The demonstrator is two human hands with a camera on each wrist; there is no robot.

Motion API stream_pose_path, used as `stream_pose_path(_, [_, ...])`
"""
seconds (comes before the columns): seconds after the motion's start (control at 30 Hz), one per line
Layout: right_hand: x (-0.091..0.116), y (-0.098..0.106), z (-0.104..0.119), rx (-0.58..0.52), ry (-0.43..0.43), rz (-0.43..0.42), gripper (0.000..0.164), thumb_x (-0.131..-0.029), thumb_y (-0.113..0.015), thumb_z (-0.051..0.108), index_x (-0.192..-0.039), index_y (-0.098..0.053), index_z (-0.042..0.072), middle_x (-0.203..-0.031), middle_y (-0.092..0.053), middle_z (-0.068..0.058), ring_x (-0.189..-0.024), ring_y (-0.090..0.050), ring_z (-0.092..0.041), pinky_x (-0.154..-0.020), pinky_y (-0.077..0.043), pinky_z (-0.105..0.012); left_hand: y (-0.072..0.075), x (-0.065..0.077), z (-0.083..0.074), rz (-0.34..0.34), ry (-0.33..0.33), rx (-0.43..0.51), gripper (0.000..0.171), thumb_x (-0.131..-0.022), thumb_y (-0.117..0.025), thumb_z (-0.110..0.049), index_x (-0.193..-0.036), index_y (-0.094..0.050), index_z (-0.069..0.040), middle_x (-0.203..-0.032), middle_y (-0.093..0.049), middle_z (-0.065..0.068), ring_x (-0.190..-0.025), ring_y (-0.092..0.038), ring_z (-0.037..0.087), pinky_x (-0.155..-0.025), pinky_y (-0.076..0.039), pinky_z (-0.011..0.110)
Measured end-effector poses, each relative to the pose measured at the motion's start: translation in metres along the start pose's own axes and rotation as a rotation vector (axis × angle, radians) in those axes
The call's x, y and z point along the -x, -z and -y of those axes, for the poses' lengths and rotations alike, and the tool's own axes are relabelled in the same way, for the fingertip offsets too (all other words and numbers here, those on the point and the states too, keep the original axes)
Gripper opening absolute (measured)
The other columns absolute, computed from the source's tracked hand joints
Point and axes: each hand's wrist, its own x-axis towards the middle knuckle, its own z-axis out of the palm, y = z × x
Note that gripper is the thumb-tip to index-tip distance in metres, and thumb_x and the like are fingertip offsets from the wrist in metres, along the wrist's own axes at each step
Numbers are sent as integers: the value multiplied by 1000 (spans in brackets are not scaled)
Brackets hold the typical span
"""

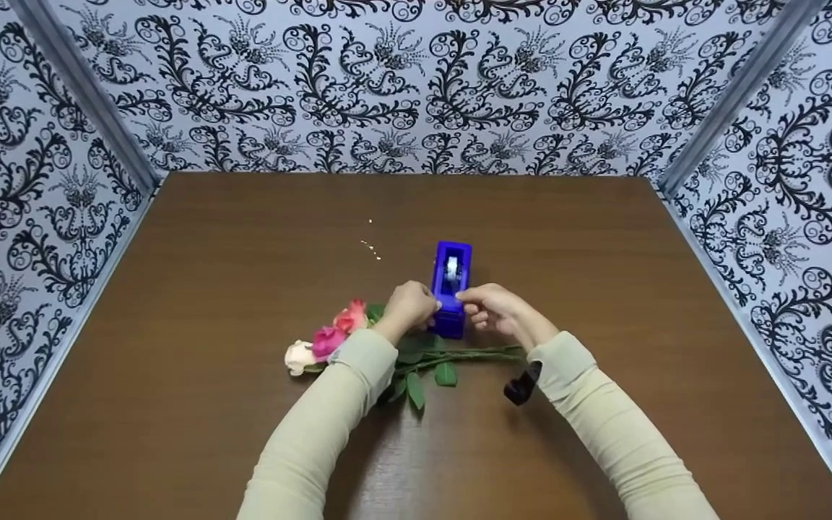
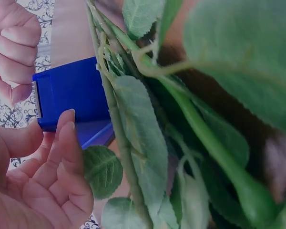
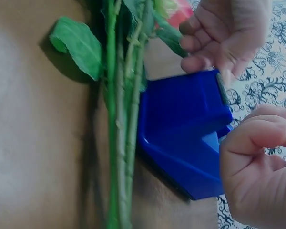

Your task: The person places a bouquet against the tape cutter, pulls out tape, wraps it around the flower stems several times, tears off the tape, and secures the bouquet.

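Note:
A blue tape dispenser (image 1: 449, 323) stands on the table with a roll of clear tape (image 1: 453, 269) in it. My left hand (image 1: 410, 307) is at the front left of the dispenser, its thumb and fingers gripping the front corner by the cutter (image 2: 36, 99). On the other side my right hand (image 1: 497, 309) has thumb and index finger pinched together close over the dispenser, by the tape's path; the strip itself is too clear to see. In front lie long-stemmed roses, one white (image 1: 300, 358), one magenta (image 1: 328, 342) and one coral (image 1: 351, 315); their green stems (image 3: 121, 119) run past the dispenser.
The brown table (image 1: 257, 238) is bounded by patterned walls (image 1: 401, 72) at the back and both sides. Small shiny specks (image 1: 370, 249) lie behind the roses. A black piece (image 1: 521, 388) sits under the right sleeve (image 1: 568, 365). Green leaves (image 1: 416, 390) spread between the forearms.

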Motion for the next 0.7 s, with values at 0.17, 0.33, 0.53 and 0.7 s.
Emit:
stream_pose_path(0.17, [-4,-3,-7,-7,63,12,24,-88,-52,14,-64,-47,13,-53,-41,5,-48,-38,-7,-52,-40,-20,-1,0,5,11,-4,146,15,-84,-60,-13,-81,-67,0,-64,-66,11,-51,-61,16,-58,-54,32])
stream_pose_path(0.33, [-7,-1,-9,-25,129,67,21,-84,-57,17,-64,-50,13,-54,-47,6,-51,-45,-6,-60,-47,-24,-2,-1,7,18,4,203,16,-84,-60,-13,-77,-65,0,-52,-58,4,-43,-54,11,-44,-45,23])
stream_pose_path(0.53, [-5,-6,-2,9,102,15,25,-88,-47,11,-63,-51,13,-55,-49,5,-49,-46,-5,-59,-48,-26,-3,0,8,43,50,275,13,-83,-59,-11,-72,-60,-5,-51,-57,4,-43,-53,12,-43,-39,23])
stream_pose_path(0.7, [-4,-5,4,-28,76,2,26,-88,-47,9,-63,-50,13,-54,-48,3,-49,-46,-7,-59,-48,-28,-3,2,7,67,45,346,13,-83,-58,-10,-71,-54,-8,-53,-59,5,-45,-54,12,-43,-40,23])
